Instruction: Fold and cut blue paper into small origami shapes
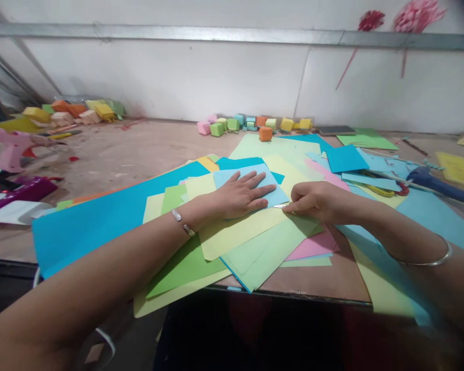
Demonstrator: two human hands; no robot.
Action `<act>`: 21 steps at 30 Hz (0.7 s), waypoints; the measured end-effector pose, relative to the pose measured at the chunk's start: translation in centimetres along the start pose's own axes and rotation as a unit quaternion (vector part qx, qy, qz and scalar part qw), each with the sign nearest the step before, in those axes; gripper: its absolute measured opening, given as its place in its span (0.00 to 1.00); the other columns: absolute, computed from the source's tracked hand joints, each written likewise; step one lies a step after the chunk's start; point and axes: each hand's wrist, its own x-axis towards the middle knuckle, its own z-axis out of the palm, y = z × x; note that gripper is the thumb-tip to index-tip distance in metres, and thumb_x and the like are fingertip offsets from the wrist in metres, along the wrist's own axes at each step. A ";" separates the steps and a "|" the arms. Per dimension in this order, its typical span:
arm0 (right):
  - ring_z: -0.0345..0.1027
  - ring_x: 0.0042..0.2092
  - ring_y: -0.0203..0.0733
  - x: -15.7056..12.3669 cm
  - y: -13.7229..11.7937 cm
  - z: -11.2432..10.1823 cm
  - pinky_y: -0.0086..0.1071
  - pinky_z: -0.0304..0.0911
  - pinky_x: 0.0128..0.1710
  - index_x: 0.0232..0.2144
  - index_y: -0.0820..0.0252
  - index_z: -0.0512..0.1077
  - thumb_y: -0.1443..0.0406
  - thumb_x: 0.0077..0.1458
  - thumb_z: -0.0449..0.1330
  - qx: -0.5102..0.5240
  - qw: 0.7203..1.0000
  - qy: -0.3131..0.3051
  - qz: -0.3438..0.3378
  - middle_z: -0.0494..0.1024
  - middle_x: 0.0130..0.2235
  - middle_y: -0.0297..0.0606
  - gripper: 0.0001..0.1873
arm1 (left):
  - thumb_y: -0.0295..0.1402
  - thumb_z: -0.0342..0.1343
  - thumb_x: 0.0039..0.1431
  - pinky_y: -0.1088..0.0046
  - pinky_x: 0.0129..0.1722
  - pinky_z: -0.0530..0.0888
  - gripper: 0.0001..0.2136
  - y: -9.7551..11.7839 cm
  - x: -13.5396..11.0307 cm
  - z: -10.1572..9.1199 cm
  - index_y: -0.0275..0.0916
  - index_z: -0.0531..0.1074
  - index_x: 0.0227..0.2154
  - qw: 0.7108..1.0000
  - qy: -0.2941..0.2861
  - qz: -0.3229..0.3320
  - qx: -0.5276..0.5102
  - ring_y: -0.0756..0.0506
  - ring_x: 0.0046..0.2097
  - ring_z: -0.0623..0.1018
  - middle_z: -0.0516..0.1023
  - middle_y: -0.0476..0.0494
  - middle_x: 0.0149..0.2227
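A: Grip?
B: Right hand [321, 202] pinched on a thin metal strip [280, 205]; left hand [245, 196] flat, fingers spread, on the pale-blue sheet [280, 196], just left of that grip.
A: Risk?
B: Slippage, probably: the yellow sheet [232, 239] underneath could slide, sending the strip towards left fingertips.

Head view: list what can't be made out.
In the head view:
Light blue sheet: its middle, hidden by the left hand.
Thin silvery object: the rest, hidden by the right hand.
Yellow loop: its remainder, hidden by a light blue strip.
Purple object: cut off by the left edge.
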 end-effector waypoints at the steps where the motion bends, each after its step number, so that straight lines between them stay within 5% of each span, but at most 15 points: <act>1: 0.61 0.29 0.34 0.1 -0.2 0.2 0.29 0.53 0.28 0.39 0.56 0.81 0.58 0.65 0.50 -0.010 1.000 0.009 -0.005 0.71 0.30 0.38 0.20 | 0.50 0.35 0.68 0.48 0.64 0.42 0.26 0.0 0.0 0.0 0.55 0.48 0.66 1.000 0.001 0.001 0.000 0.37 0.70 0.41 0.39 0.48 0.71; 9: 0.56 0.28 0.34 1.0 -1.8 1.7 0.28 0.51 0.26 0.35 0.58 0.79 0.67 0.62 0.52 -0.080 0.990 0.073 -0.096 0.68 0.28 0.37 0.14 | 0.49 0.33 0.69 0.47 0.64 0.41 0.26 0.4 -0.1 -0.3 0.54 0.46 0.67 1.000 -0.017 -0.012 0.010 0.36 0.70 0.40 0.37 0.47 0.71; 21: 0.54 0.30 0.37 4.1 -5.3 2.8 0.31 0.48 0.28 0.35 0.60 0.78 0.67 0.62 0.51 -0.054 0.997 0.042 -0.046 0.69 0.29 0.39 0.15 | 0.47 0.35 0.69 0.43 0.64 0.42 0.26 0.6 -0.5 -0.7 0.52 0.44 0.68 0.999 -0.031 -0.003 0.030 0.34 0.70 0.39 0.35 0.45 0.71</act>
